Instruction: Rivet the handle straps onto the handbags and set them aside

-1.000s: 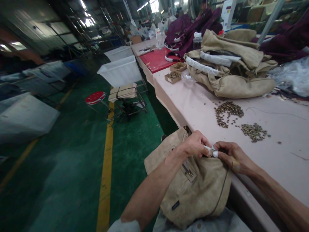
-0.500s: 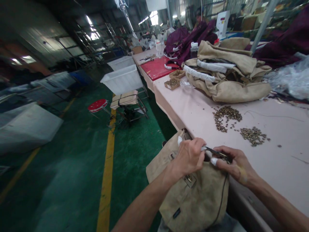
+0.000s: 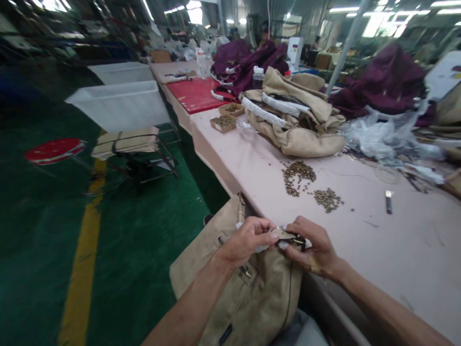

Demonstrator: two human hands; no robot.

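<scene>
A tan bag [image 3: 266, 298] with a dark piped edge hangs against the table edge, over my lap. My left hand [image 3: 247, 240] is closed in a pinch on a strap [image 3: 284, 235] at the bag's top, with some white wrapping beside it. My right hand [image 3: 319, 247] is closed around the same strap's end, where dark and brass-coloured metal shows between thumb and fingers. The fingers partly hide that metal. Two piles of small brass-coloured studs, a larger one [image 3: 300, 173] and a smaller one [image 3: 327, 199], lie on the table beyond my hands.
On the pale table [image 3: 360, 254] lie another tan bag [image 3: 313, 144], small boxes of studs [image 3: 223, 122], clear plastic [image 3: 385, 137] and a small dark tool [image 3: 389, 202]. Purple bags [image 3: 382, 86] sit farther back. A red stool [image 3: 54, 150] and white bins [image 3: 118, 108] stand left.
The view has swung right, so the scene sits farther left. Both hands stay on the strap; the left hand has come closer to the right, and the strap end has turned, showing its tan side.
</scene>
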